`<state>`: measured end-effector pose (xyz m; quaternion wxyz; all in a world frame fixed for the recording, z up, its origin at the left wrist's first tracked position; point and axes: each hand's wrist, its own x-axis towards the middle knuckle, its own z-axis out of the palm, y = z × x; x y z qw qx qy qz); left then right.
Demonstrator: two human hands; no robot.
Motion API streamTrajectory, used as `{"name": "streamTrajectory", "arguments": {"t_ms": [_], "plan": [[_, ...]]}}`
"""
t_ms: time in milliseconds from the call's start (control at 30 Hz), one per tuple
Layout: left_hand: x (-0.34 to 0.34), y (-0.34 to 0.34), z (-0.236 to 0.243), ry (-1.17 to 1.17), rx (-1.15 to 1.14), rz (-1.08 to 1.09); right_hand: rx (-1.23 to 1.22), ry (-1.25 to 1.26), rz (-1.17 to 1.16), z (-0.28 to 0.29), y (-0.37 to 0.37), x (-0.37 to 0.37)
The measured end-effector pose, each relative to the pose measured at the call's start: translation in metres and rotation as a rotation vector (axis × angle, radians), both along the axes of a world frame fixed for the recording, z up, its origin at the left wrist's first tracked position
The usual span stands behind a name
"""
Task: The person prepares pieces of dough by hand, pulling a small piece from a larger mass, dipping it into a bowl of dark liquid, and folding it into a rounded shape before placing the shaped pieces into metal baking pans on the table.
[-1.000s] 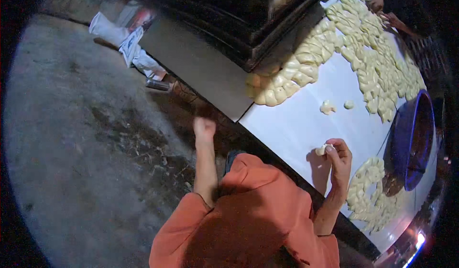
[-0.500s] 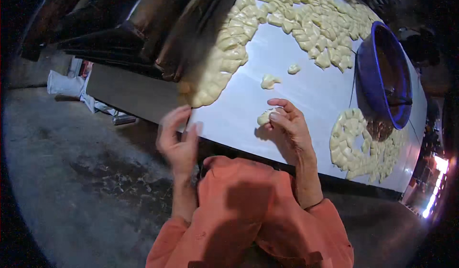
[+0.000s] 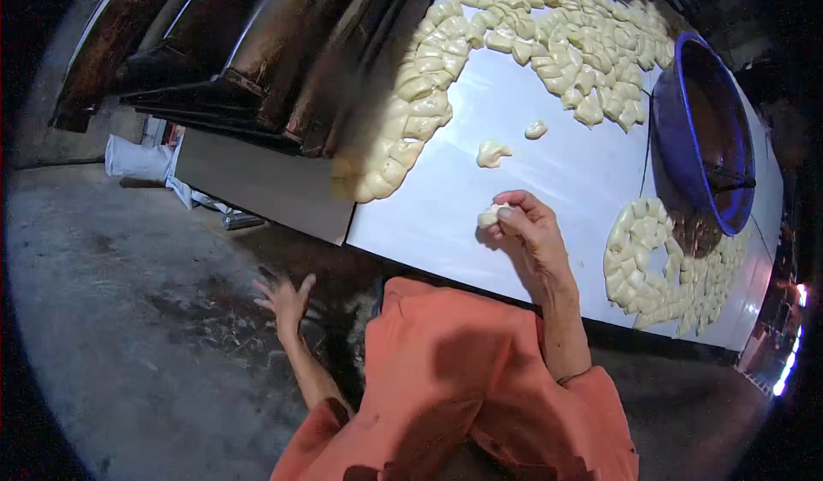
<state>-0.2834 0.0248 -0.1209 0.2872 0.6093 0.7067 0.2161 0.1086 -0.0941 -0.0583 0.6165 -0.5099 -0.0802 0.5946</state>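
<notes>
Many pale pieces laid out, one lump [image 3: 489, 219] in hand

Nearest, at the left, the left hand [image 3: 288, 303] is over the floor [image 3: 129, 335], its fingers spread and holding nothing visible. To the right, the right hand [image 3: 533, 226] pinches the pale, dough-like lump between thumb and fingers, above the near part of the white surface [image 3: 429, 215].

At the near right lies a patch of pieces [image 3: 634, 262], grouped around a gap. Beyond the right hand sit a loose lump [image 3: 493, 153] and, just farther, a smaller lump [image 3: 536, 129], both apart from the groups. A purple tub [image 3: 681, 125] stands at the right; its contents are unclear.

Farther left, a packed band of pieces [image 3: 411, 125] runs beside dark stacked panels [image 3: 274, 61], and the broad far spread [image 3: 583, 61] is the largest group. Judging by these, the laying out looks well along, with three lumps ungrouped.
</notes>
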Motion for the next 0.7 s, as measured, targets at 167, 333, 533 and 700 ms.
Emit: {"name": "streamTrajectory", "arguments": {"t_ms": [167,333,533,700], "plan": [[0.092,-0.006,0.075,-0.361,-0.338,-0.068,0.028,0.067,-0.002,0.011,0.015,-0.008],[0.2,-0.01,0.064,-1.067,-0.633,-0.523,0.107,0.056,0.142,0.008,0.017,-0.008],[0.232,0.004,0.067,-0.836,-0.838,-0.634,0.044,-0.153,0.079,0.016,0.002,0.0],[0.242,-0.001,0.067,-0.769,-0.696,-0.685,0.072,-0.097,-0.092,0.004,-0.005,-0.001]]}}
